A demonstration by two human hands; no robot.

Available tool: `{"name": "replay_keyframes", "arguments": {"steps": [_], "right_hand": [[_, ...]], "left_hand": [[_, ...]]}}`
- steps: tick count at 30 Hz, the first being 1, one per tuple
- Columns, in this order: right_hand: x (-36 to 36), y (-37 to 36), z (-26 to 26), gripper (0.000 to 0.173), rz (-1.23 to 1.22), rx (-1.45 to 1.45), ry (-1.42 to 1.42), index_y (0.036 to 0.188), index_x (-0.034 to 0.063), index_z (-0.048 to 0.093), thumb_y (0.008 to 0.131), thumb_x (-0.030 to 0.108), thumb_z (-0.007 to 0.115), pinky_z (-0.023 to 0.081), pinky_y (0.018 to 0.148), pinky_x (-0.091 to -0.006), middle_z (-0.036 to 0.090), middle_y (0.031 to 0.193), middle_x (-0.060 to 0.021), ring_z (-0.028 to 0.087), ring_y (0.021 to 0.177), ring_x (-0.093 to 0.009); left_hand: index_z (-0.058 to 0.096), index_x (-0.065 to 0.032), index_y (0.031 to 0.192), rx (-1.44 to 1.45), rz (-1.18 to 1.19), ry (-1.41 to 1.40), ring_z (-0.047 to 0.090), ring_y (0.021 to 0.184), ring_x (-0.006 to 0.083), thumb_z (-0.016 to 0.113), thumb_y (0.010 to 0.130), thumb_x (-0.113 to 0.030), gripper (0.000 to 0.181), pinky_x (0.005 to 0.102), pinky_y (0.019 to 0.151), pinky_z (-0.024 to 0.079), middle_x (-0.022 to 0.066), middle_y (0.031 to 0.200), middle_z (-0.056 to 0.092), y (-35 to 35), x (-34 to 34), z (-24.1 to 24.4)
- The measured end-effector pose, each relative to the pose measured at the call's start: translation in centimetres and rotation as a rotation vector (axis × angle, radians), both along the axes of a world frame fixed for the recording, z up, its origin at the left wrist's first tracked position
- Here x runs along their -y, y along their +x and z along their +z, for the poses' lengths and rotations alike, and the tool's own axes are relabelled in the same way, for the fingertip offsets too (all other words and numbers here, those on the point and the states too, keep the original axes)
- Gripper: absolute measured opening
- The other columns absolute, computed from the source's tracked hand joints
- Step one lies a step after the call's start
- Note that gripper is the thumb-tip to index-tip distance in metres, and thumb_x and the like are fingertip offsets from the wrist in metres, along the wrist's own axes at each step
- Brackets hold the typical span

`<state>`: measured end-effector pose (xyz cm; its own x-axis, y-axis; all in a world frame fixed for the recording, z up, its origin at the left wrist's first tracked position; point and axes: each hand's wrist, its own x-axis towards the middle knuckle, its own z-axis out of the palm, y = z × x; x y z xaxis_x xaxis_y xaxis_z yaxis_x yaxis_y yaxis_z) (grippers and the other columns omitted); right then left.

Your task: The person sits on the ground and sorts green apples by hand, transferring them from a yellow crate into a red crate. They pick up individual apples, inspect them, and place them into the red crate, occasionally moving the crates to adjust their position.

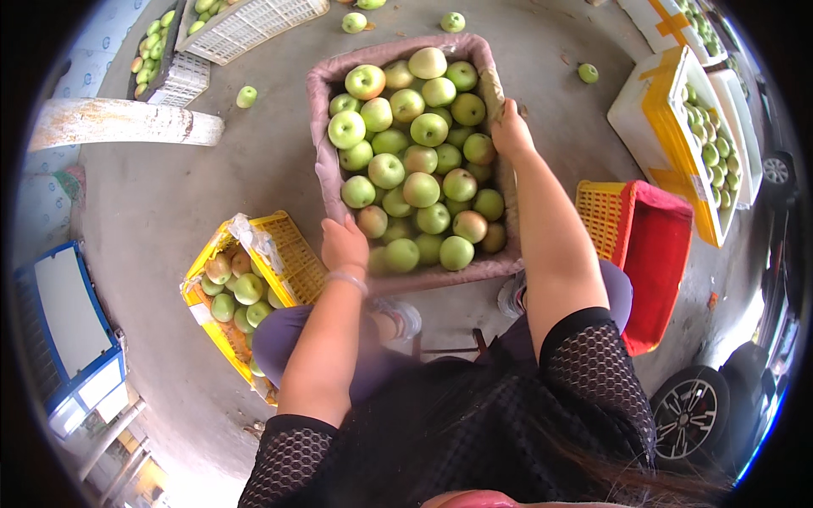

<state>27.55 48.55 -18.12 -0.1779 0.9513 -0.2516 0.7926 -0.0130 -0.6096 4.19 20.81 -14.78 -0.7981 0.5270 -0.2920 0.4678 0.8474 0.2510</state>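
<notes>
In front of me is a large crate with a pinkish cloth lining (322,159), filled with green apples (421,190), some blushed red. My left hand (345,244) grips the crate's padded rim at its near left side, fingers curled over the edge. Higher up on the opposite side, my right hand (512,130) is closed on the rim near the far right corner. The crate lies between and beyond my knees; its underside is hidden.
A yellow plastic crate of apples (289,257) stands by my left knee. Right of me is a red-lined yellow crate (657,267). Foam boxes of apples (667,120) stand farther right, white crates (248,28) at far left. Loose apples (246,96) dot the floor near a white post (127,122).
</notes>
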Motion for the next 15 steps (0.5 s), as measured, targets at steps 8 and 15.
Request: {"name": "replay_keyframes", "arguments": {"steps": [8, 15], "right_hand": [[-4.4, -2.8, 0.8, 0.049, 0.154, 0.141, -0.044, 0.136, 0.0070, 0.032, 0.093, 0.021, 0.051, 0.048, 0.092, -0.0525, 0.063, 0.113, -0.0291, 0.060, 0.107, -0.047], [-3.3, 0.5, -2.1, 0.036, 0.365, 0.545, -0.126, 0.125, 0.0023, 0.035, 0.099, 0.027, 0.041, 0.049, 0.096, -0.0492, 0.061, 0.123, -0.0271, 0.061, 0.115, -0.041]], "left_hand": [[0.048, 0.0002, 0.096, -0.021, 0.093, 0.071, 0.064, 0.085, 0.0477, 0.051, 0.097, -0.038, 0.038, 0.0551, 0.075, 0.050, 0.0271, 0.091, 0.065, 1.0, -1.6, 0.1], [0.049, -0.0011, 0.099, -0.008, 0.058, 0.074, 0.065, 0.088, 0.0449, 0.049, 0.098, -0.039, 0.037, 0.0539, 0.078, 0.051, 0.0234, 0.097, 0.066, 0.9, -1.5, 0.0]]}}
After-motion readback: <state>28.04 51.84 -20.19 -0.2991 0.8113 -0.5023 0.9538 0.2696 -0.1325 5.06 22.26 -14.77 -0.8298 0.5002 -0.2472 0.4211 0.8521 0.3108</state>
